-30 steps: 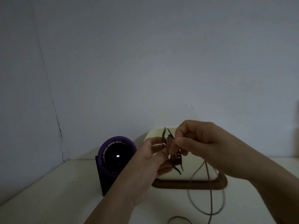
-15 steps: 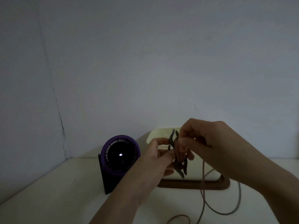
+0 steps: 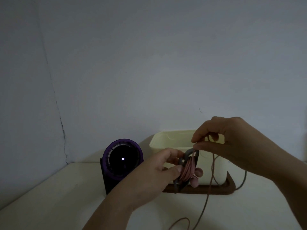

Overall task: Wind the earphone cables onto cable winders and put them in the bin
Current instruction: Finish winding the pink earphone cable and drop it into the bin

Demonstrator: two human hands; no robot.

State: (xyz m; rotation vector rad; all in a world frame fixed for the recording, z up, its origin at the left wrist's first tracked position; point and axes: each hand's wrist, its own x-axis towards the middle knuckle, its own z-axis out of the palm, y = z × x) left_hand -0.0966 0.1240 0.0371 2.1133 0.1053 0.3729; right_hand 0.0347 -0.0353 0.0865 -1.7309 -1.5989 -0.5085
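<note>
On the pale table (image 3: 49,196), by the wall, a cream bin (image 3: 169,143) stands on a brown tray (image 3: 216,190), with a round purple device (image 3: 122,159) to its left. In front of the bin, the left hand (image 3: 154,176) pinches the grey winder (image 3: 186,154), which is upright and part-wound with pink cable (image 3: 206,198). The right hand (image 3: 229,143) pinches the cable just above the winder, and the slack hangs to the table. Earbuds (image 3: 198,173) dangle beside the winder.

cream bin (image 3: 167,143): open-topped | grey cable winder (image 3: 187,154): upright, mid-air before bin | pink earphone cable (image 3: 187,171): partly wound on winder, tail dangling
</note>
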